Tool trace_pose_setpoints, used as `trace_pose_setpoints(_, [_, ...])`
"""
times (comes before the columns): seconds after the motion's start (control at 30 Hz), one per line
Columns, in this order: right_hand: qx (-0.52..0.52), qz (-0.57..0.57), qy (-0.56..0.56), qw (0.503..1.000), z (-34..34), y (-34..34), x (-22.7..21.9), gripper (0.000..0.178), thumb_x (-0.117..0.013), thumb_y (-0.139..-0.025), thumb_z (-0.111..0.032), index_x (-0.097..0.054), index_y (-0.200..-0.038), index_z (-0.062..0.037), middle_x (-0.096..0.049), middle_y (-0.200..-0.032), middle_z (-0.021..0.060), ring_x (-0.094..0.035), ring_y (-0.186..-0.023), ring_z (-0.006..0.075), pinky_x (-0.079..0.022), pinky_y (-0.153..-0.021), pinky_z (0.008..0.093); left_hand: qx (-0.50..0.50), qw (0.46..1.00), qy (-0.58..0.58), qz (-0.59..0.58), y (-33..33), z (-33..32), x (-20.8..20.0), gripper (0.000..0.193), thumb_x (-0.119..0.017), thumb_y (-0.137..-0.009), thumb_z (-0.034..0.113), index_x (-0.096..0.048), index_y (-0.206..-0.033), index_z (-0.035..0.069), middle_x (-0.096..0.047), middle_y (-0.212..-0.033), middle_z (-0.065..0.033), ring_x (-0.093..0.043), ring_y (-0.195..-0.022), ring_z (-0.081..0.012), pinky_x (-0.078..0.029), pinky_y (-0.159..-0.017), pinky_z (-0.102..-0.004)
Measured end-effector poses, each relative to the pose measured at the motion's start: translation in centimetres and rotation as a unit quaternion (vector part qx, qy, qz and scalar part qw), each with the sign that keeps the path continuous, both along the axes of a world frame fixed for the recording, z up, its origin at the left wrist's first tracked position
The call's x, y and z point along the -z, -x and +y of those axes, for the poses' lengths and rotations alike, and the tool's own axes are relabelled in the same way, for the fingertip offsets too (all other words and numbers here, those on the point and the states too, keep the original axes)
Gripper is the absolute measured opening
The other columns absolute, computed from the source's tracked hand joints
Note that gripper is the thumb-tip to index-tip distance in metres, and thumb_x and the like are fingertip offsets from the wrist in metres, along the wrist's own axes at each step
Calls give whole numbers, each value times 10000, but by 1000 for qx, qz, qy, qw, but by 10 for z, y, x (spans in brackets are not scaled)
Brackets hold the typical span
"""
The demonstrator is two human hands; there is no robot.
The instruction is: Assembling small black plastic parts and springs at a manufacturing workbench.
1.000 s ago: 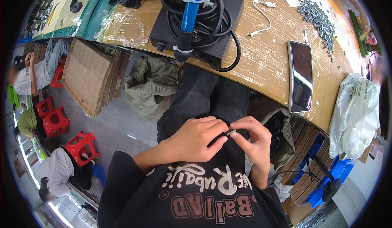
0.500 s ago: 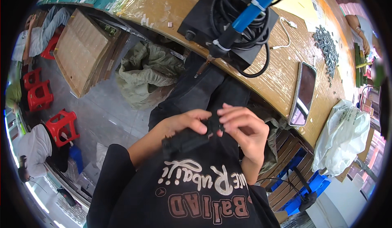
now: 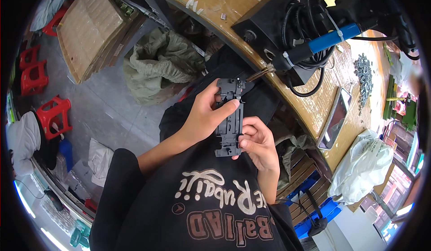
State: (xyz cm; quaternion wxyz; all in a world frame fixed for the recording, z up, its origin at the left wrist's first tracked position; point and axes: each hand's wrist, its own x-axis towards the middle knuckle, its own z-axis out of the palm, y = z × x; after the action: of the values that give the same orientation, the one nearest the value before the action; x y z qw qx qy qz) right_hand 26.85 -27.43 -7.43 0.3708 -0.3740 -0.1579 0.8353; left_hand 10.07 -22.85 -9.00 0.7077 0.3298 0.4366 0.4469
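Observation:
A long black plastic part (image 3: 230,116) with ribs and slots is held upright over my lap. My left hand (image 3: 205,116) wraps its left side, thumb laid across the front. My right hand (image 3: 257,142) pinches its lower right edge. Just beyond the part's top end, a soldering iron with a blue handle (image 3: 314,46) lies on a black box (image 3: 274,22) on the wooden bench (image 3: 314,107), its metal tip pointing toward the part.
A dark phone (image 3: 334,118) and a heap of small screws (image 3: 364,73) lie on the bench. A white plastic bag (image 3: 363,170) hangs at the right. On the floor to the left are a green sack (image 3: 157,66), flat cardboard (image 3: 87,26) and red stools (image 3: 51,116).
Both hands have come up from my lap, raising the black part toward the bench edge and turning it so its long face shows. The view has swung left and down.

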Motion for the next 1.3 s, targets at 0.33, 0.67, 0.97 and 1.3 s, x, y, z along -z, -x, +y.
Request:
trace_pose_setpoints(0.33, [-14,-31,-58,998,-2,3,0,445,-632,-724,-11,-365,-1071,69,-528,-949,167,-581,-810,220,-544,-577,322,-2,1000,18,-15,-2,0,-6,188,-568,-775,42,-473,-937,30,-512,-774,18,-474,-692,-14,-401,-584,-172])
trace_pose_setpoints(0.67, [0,-18,-50,999,1,7,-12,438,-619,-702,75,-401,-1080,34,-536,-920,124,-555,-822,181,-519,-635,307,6,999,33,-18,-1,0,-12,178,-560,-775,33,-473,-930,31,-513,-772,17,-467,-691,-11,-393,-583,-170])
trace_pose_setpoints(0.97, [8,17,-35,999,1,9,-18,453,-615,-704,81,-387,-1093,45,-500,-953,126,-546,-842,171,-551,-655,362,6,1000,-4,0,0,3,-10,181,-568,-772,34,-468,-922,36,-511,-762,16,-468,-678,-11,-391,-571,-168])
trace_pose_setpoints(1.3, [2,-8,-22,1000,5,10,-8,442,-598,-707,97,-390,-1093,43,-499,-933,120,-536,-811,165,-550,-651,357,7,999,9,34,0,6,-3,177,-563,-767,29,-477,-921,34,-515,-766,13,-478,-681,-22,-401,-581,-176])
